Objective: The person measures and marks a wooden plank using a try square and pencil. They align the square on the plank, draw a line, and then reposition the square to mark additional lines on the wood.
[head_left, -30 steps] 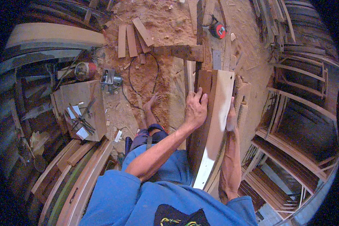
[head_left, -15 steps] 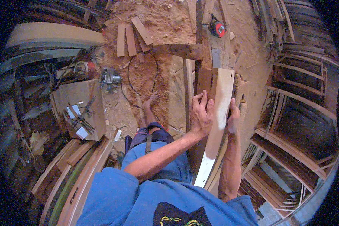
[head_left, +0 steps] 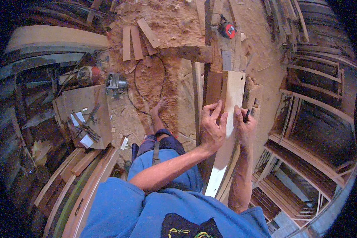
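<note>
A long wooden beam (head_left: 234,89) lies in front of me, its pale top lit brightly in patches and marked by small dark holes. Against its left side is a browner piece of wood (head_left: 214,87). My left hand (head_left: 213,129) rests at the beam's left edge, thumb and index finger apart, with no tool visible in it. Over the right edge, my right hand (head_left: 244,126) has its fingers closed, the index fingertip near the beam's top. A short dark pencil-like stick (head_left: 248,114) sticks out of that hand; most of it is hidden.
A red and black tape measure (head_left: 227,30) lies beyond the beam. On the sawdust-covered ground at left are loose wooden slats (head_left: 137,43), a power tool (head_left: 116,82) and its black cord. Wooden frames (head_left: 305,150) stand at right. A box (head_left: 97,129) carries papers and dark sticks.
My right hand has moved from the beam's right side up over its edge, and the dark stick now shows in it. My left hand has shifted slightly down, its fingers more bent.
</note>
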Demonstrator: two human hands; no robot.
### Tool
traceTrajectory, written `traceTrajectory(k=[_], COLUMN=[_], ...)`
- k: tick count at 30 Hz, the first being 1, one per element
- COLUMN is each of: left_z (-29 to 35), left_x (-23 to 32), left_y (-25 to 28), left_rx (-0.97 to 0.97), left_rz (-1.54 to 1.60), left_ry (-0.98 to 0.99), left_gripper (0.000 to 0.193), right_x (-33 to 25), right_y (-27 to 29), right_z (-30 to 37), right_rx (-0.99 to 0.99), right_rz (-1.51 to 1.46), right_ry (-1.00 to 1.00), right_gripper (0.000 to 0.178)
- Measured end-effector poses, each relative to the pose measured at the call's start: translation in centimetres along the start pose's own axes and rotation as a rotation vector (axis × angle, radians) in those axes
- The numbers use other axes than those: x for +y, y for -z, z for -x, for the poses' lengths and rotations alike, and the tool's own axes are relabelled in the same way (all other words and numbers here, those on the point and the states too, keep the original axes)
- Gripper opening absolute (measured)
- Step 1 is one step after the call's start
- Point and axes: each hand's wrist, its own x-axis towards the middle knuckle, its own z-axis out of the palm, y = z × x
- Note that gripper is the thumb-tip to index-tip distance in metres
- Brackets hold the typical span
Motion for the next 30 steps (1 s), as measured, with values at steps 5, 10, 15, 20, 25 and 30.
traceTrajectory(k=[5, 10, 15, 20, 25, 30], left_z=[0.1, 0.7, -0.9, -2.5, -1.6, -0.6], left_x=[-0.3, -3.5, -10.6, -12.4, -3.9, 1.1], left_y=[-0.1, -0.8, -3.4, -5.1, -4.2, -2.2], left_rx=[0.017, -0.082, -0.183, -0.319, -0.105, -0.095], left_rz=[-0.053, -0.040, 0.168, 0.307, 0.194, 0.057], left_ry=[-0.042, 0.053, 0.262, 0.422, 0.106, -0.171], left_gripper=[0.056, 0.072, 0.085, 0.084, 0.081, 0.083], right_x=[0.7, 2.8, 6.8, 11.5, 12.9, 12.6], right_y=[0.4, 1.6, 4.1, 4.2, 4.5, 4.6], right_z=[-0.3, -1.0, -3.0, -4.0, -4.1, -3.4], right_rx=[-0.038, -0.047, -0.054, -0.275, -0.258, -0.237], right_rz=[-0.013, 0.081, 0.412, 0.682, 0.829, 0.916], right_ry=[-0.005, 0.002, 0.208, 0.348, 0.401, 0.489], right_gripper=[0.029, 0.042, 0.037, 0.057, 0.056, 0.051])
